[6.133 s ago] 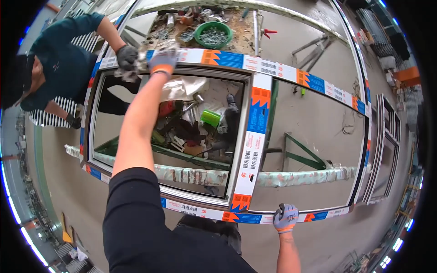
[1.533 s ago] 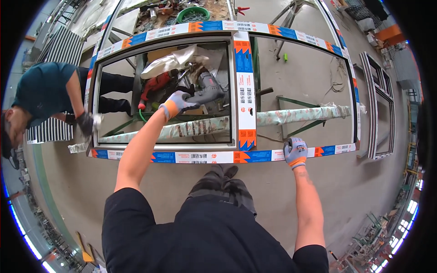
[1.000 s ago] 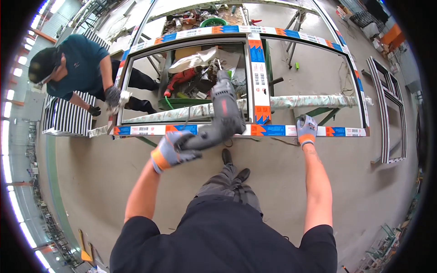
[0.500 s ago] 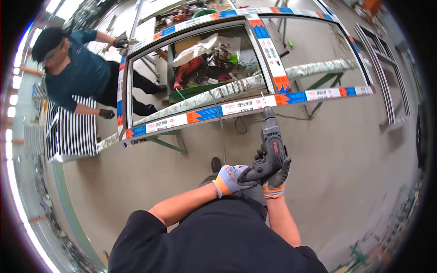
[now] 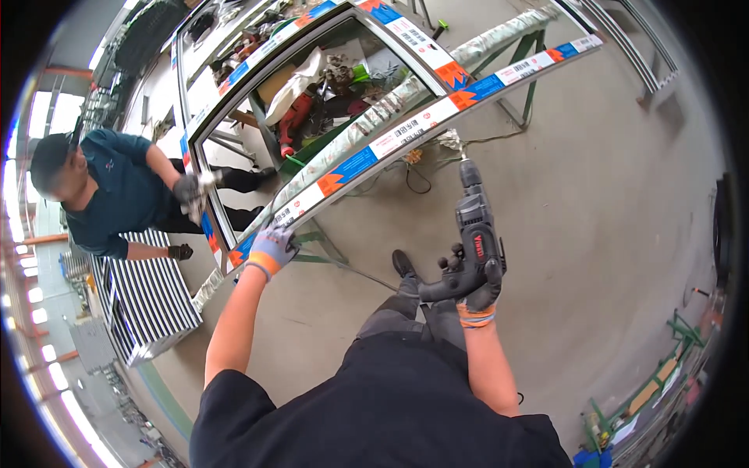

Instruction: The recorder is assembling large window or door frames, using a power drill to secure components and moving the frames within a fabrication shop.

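My right hand (image 5: 480, 290) is closed around the grip of a black power drill (image 5: 477, 234). The drill points away from me, its thin bit beyond the near edge of a metal window frame (image 5: 374, 152), to the right of that edge's middle and apart from it. Blue, white and orange protective tape covers the frame. My left hand (image 5: 273, 246), gloved in grey and orange, is closed at the frame's near left corner. A thin power cord (image 5: 367, 275) runs from the drill's handle to this hand; the fingers' exact hold is partly hidden.
A co-worker (image 5: 109, 187) in dark gloves stands left of the frame, one hand near its left side. Wrapped supports (image 5: 499, 35) on green trestles hold the frame. Beyond it are a scrap-filled bin (image 5: 308, 148) and a red tool. Striped metal profiles (image 5: 148, 296) are stacked at left.
My left hand has left the drill's side and moved left to the frame's corner, the cord shifting with it. The drill has come away from the frame's edge. The view has turned.
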Demonstrator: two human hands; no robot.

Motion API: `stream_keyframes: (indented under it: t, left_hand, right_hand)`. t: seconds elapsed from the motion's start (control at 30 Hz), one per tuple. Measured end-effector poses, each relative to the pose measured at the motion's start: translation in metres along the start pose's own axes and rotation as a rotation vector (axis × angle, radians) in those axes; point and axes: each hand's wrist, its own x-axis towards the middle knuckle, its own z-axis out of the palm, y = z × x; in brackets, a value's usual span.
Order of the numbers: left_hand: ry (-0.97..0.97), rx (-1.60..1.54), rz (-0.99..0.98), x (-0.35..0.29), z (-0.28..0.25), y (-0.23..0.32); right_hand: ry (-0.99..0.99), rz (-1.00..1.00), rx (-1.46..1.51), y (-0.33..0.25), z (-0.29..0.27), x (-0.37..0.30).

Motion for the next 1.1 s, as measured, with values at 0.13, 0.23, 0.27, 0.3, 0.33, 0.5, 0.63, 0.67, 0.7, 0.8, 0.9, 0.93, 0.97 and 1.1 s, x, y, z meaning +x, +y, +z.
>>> stream_keyframes:
  t: [0.13, 0.23, 0.27, 0.3, 0.33, 0.5, 0.63, 0.67, 0.7, 0.8, 0.9, 0.93, 0.97, 1.1]
  left_hand:
    - [-0.562, 0.035, -0.098, -0.03, -0.006, 0.057]
    - [-0.578, -0.282, -0.049, -0.054, 0.02, 0.078]
    - [-0.589, -0.261, -0.027, -0.041, 0.021, 0.079]
    - [-0.462, -0.456, -0.075, -0.022, 0.022, 0.077]
    - [-0.326, -0.65, -0.132, 0.0, 0.02, 0.074]
    - [0.322, -0.365, 0.029, 0.181, -0.057, 0.085]
    - [0.373, -0.024, 0.432, 0.304, -0.09, 0.153]
    - [0.319, 0.076, 0.464, 0.319, -0.088, 0.168]
    - [0.254, 0.126, 0.558, 0.328, -0.086, 0.188]
    - [0.249, 0.22, 0.426, 0.343, -0.043, 0.173]
    - [0.361, 0.01, 0.581, 0.356, -0.034, 0.177]
    - [0.399, -0.056, 0.599, 0.356, -0.029, 0.177]
    - [0.408, -0.108, 0.596, 0.352, -0.03, 0.182]
    - [0.45, -0.165, 0.648, 0.351, -0.027, 0.178]
  right_hand:
    - [0.002, -0.191, -0.124, -0.023, -0.028, -0.001]
    - [0.055, -0.172, -0.287, -0.038, -0.038, -0.011]
    - [0.076, -0.188, -0.268, -0.037, -0.056, -0.013]
    - [0.08, -0.199, -0.322, -0.031, -0.082, -0.012]
    - [0.075, -0.204, -0.376, -0.026, -0.1, -0.01]
    - [-0.075, -0.132, -0.096, -0.01, -0.071, 0.007]
    - [-0.048, -0.077, -0.262, 0.029, -0.087, 0.019]
    - [-0.038, -0.066, -0.241, 0.038, -0.084, 0.019]
    - [-0.068, -0.064, -0.217, 0.046, -0.084, 0.019]
    - [-0.128, -0.007, -0.107, 0.08, -0.08, 0.018]
    - [-0.132, 0.028, -0.069, 0.109, -0.082, 0.019]
    - [-0.116, 0.036, -0.051, 0.118, -0.082, 0.014]
    - [-0.118, 0.016, -0.099, 0.124, -0.083, 0.015]
    - [-0.062, -0.022, -0.223, 0.14, -0.078, 0.01]
